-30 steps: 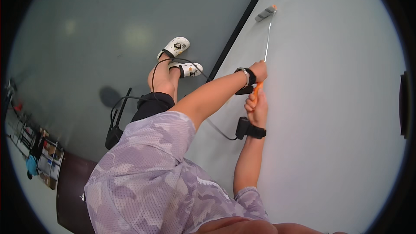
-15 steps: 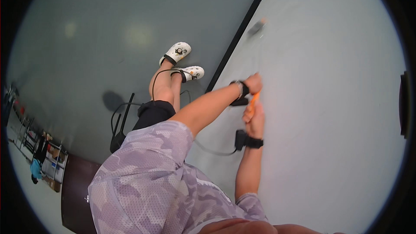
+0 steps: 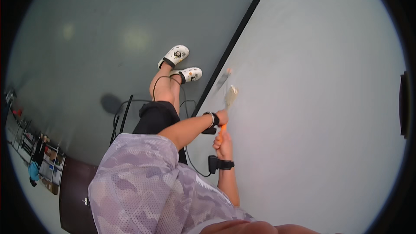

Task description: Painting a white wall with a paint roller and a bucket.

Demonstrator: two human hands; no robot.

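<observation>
My left hand (image 3: pixel 222 117) is closed around the upper part of the orange handle of a tool (image 3: pixel 223 128). Below it, my right hand (image 3: pixel 224 145) wraps around the lower part of the same handle. A pale, flared piece (image 3: pixel 232 95) shows just beyond my left hand. Farther out is a blurred grey, roller-like piece (image 3: pixel 223 79) with an orange-pink tip. It looks linked to the tool by a thin line, but motion blur hides the tool's exact kind. The hands are in front of a smooth pale grey wall (image 3: pixel 303 104). Both wrists carry black straps with small boxes.
A black skirting strip (image 3: pixel 234 44) runs between the wall and the grey-green floor (image 3: pixel 99 34). A black cable (image 3: pixel 194 171) hangs from my right wrist device. Far left are a dark door (image 3: pixel 76 195), shelving (image 3: pixel 54 169) and another person in blue (image 3: pixel 34 171). A dark object (image 3: pixel 404 104) sits at the right rim.
Both hands have moved left and down in the picture, still holding the orange handle. The grey piece has swung the same way, toward the skirting. A pale flared piece now shows.
</observation>
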